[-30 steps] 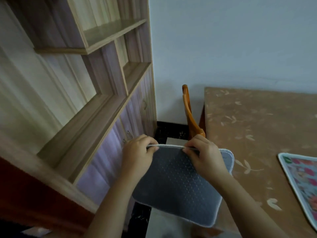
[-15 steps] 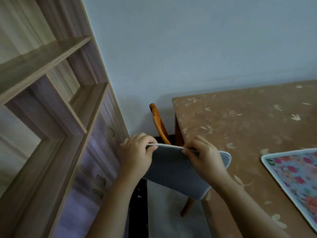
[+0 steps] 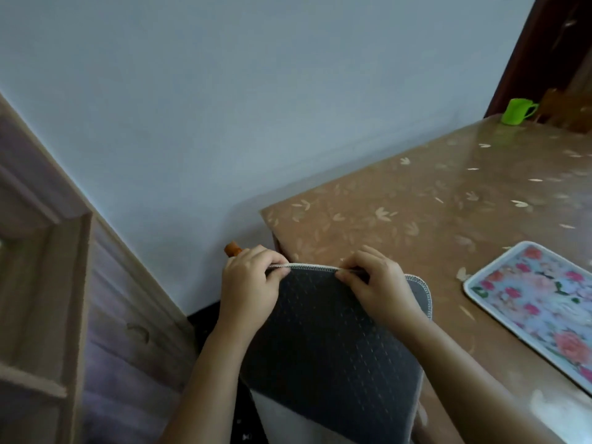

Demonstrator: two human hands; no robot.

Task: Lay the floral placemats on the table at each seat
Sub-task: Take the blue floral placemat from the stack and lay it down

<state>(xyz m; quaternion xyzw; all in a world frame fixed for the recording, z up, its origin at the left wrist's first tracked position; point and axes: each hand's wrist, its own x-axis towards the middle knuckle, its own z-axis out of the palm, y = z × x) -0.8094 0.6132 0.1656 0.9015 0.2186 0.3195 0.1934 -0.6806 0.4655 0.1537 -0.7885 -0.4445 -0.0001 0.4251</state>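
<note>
I hold a placemat (image 3: 333, 344) upright by its top edge, its grey dotted underside facing me and its floral face hidden. My left hand (image 3: 251, 283) pinches the white-stitched edge at the left, and my right hand (image 3: 378, 283) pinches it near the right corner. The mat hangs just off the near left corner of the brown leaf-patterned table (image 3: 416, 213). A second floral placemat (image 3: 538, 306) lies flat on the table to the right, pink and red flowers up.
A green cup (image 3: 516, 111) stands at the table's far end near a dark door frame (image 3: 531, 52). An orange chair back (image 3: 233, 249) peeks out behind my left hand. A wooden shelf unit (image 3: 57, 299) fills the left side, close to the wall.
The view has swung right, away from the shelf and toward the table. The held mat has moved nearer the table corner and hangs more upright; both hands keep their grip.
</note>
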